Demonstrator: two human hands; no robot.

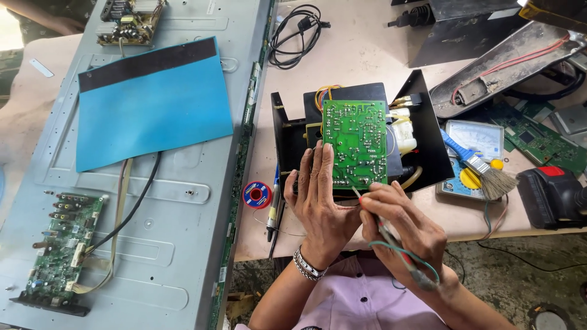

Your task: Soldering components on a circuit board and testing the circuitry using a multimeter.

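Observation:
A green circuit board [356,142] stands tilted over an open black metal case [428,137] in the middle of the workbench, solder side toward me. My left hand [319,195] holds the board's lower left edge, fingers spread up its side. My right hand [397,223] grips a thin probe [356,192] with red and green wires [403,256] trailing from it. The probe's tip touches the board's bottom edge. A yellow transformer part [403,131] shows behind the board.
A flat panel's grey metal back [183,201] fills the left, bearing a blue sheet [153,101] and two circuit boards [61,244]. A solder spool [257,195], a brush [483,168], a multimeter [474,140], a black cable [296,33] and a red-and-black tool [553,195] lie around.

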